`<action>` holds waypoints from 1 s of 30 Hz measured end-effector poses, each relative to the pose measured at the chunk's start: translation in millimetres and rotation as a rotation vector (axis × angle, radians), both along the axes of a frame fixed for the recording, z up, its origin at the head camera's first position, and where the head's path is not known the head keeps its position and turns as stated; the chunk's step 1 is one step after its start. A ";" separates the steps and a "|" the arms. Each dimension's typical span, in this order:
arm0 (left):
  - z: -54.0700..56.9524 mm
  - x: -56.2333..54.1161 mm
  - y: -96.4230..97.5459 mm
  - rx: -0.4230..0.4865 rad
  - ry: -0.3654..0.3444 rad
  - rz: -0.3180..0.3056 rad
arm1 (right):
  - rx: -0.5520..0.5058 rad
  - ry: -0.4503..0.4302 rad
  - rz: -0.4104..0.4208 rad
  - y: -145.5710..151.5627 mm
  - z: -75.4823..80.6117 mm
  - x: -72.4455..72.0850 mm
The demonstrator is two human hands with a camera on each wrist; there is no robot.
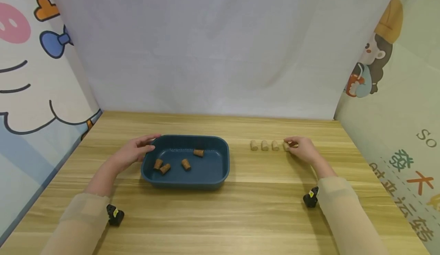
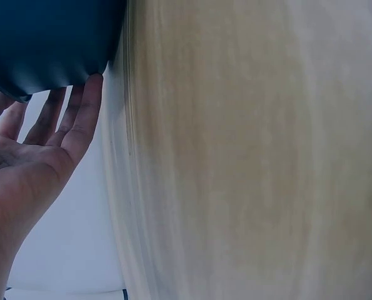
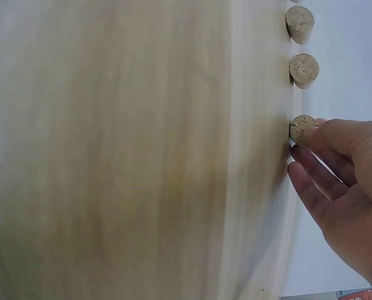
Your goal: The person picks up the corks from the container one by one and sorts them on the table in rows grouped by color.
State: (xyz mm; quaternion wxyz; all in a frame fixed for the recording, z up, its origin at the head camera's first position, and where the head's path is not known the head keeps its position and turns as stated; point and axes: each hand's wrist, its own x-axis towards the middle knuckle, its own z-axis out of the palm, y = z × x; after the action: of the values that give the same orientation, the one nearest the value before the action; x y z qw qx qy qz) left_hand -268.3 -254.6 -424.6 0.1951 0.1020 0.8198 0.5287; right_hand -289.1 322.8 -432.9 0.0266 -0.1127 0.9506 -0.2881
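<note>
Four pale corks (image 1: 264,145) form a row to the right of the blue tray (image 1: 192,185), well apart from its wall. The right hand (image 1: 301,150) is the nearer one, grasping the end cork (image 3: 297,128), the farthest from the tray, between thumb and fingertips. The other three run leftward from those fingers, between them and the tray, with small gaps. Their long axes appear to point roughly toward the person, round ends facing the right wrist's camera, so they seem to lie on their sides; the held one shows its round end too.

Across the tray, the left hand (image 1: 132,153) touches its left end, thumb at the rim, fingers loosely extended against the outer wall rather than clenched. Inside the tray, four brown corks (image 1: 186,164) lie scattered, two close together near the left end.

Tray and row share a wood-grain table (image 1: 206,224). Beyond the tray hangs a pale backdrop (image 1: 213,56); cartoon-printed panels flank it, one on the left (image 1: 31,75), one on the right (image 1: 385,140).
</note>
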 end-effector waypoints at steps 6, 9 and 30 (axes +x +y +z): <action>-2.3 0.5 0.0 0.001 0.000 -0.002 | 0.000 -0.004 0.002 -0.8 -0.8 0.2; -2.5 0.6 0.4 0.001 0.005 -0.002 | 0.003 -0.008 0.000 -1.3 -0.4 0.7; -1.3 0.5 1.9 -0.010 0.009 0.010 | 0.000 -0.051 -0.018 -2.1 14.8 8.8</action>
State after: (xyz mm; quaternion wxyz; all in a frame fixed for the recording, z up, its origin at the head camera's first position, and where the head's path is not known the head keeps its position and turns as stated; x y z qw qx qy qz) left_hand -267.7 -252.8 -425.9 0.1894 0.0995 0.8236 0.5252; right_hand -280.3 320.7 -418.2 0.0480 -0.0966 0.9506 -0.2912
